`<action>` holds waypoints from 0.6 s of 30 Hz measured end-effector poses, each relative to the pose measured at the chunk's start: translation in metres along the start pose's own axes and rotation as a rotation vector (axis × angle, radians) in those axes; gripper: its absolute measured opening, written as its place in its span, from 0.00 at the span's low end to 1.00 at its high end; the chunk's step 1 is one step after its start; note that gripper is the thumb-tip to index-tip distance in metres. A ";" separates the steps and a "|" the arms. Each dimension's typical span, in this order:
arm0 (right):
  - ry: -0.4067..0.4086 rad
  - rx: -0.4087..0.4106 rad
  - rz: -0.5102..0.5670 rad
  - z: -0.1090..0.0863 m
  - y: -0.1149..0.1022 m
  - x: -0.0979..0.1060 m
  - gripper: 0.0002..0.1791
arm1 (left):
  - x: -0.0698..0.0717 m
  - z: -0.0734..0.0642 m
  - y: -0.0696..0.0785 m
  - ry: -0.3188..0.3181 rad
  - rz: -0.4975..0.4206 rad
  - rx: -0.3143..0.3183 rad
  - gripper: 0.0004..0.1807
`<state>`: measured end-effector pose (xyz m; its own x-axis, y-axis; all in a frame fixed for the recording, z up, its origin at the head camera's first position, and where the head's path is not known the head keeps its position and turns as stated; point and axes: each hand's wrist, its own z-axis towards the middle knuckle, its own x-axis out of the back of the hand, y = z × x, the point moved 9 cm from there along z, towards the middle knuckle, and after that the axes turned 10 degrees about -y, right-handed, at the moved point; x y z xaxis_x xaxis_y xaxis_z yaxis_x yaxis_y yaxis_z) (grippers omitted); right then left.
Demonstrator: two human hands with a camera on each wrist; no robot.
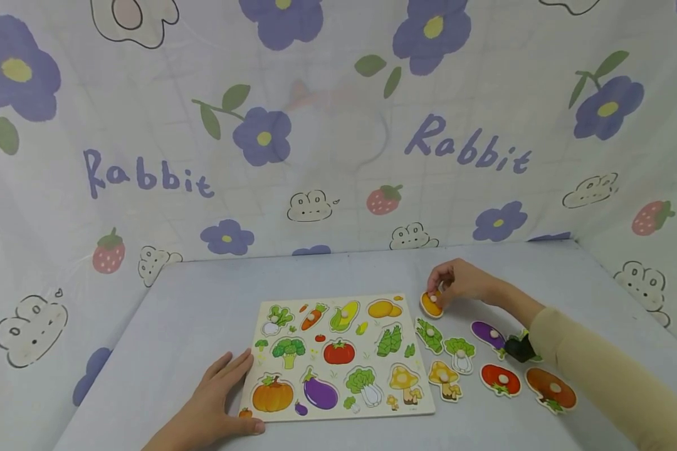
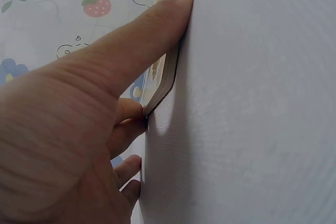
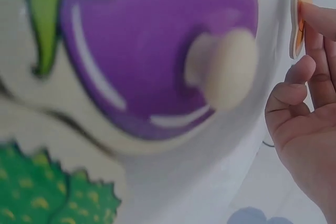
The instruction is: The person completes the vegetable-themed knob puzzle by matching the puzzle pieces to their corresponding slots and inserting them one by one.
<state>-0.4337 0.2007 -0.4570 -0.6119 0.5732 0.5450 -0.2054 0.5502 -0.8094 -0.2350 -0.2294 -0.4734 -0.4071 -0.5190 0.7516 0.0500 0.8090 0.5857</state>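
Note:
A vegetable puzzle board (image 1: 301, 319) lies flat on the table. My left hand (image 1: 217, 394) braces its near left corner, the straight thumb along the front edge and the fingers at the left side. In the left wrist view the thumb (image 2: 142, 40) presses against the board's edge (image 2: 167, 77). My right hand (image 1: 462, 282) pinches a yellow-orange oval potato piece (image 1: 430, 305) by its knob, just beyond the board's far right corner. That piece (image 3: 296, 19) stands edge-on in the right wrist view. Radish (image 1: 273, 321), carrot (image 1: 314, 317) and corn (image 1: 345, 316) pieces with knobs sit in the board.
Loose knobbed pieces lie right of the board: green shoot (image 1: 429, 336), leafy cabbage (image 1: 459, 355), mushroom (image 1: 444, 380), tomato (image 1: 500, 380), pumpkin (image 1: 550, 388), eggplant (image 1: 488, 335). A dark green piece (image 1: 520, 347) is partly under the right sleeve. A patterned curtain (image 1: 327, 144) hangs behind.

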 end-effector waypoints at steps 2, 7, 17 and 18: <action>0.009 0.004 0.026 -0.001 -0.002 -0.001 0.15 | 0.000 0.000 0.000 -0.005 0.000 0.012 0.66; 0.057 -0.007 0.094 -0.003 -0.008 -0.005 0.16 | 0.000 -0.001 0.001 -0.010 0.000 0.026 0.66; 0.126 -0.053 0.195 0.002 -0.018 -0.022 0.17 | 0.001 -0.002 0.003 -0.004 0.009 -0.022 0.65; 0.126 -0.054 0.200 0.002 -0.021 -0.025 0.17 | 0.001 -0.003 0.003 -0.004 0.010 -0.023 0.65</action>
<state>-0.4159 0.1735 -0.4540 -0.5358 0.7430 0.4010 -0.0470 0.4480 -0.8928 -0.2331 -0.2286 -0.4700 -0.4102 -0.5096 0.7563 0.0748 0.8077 0.5848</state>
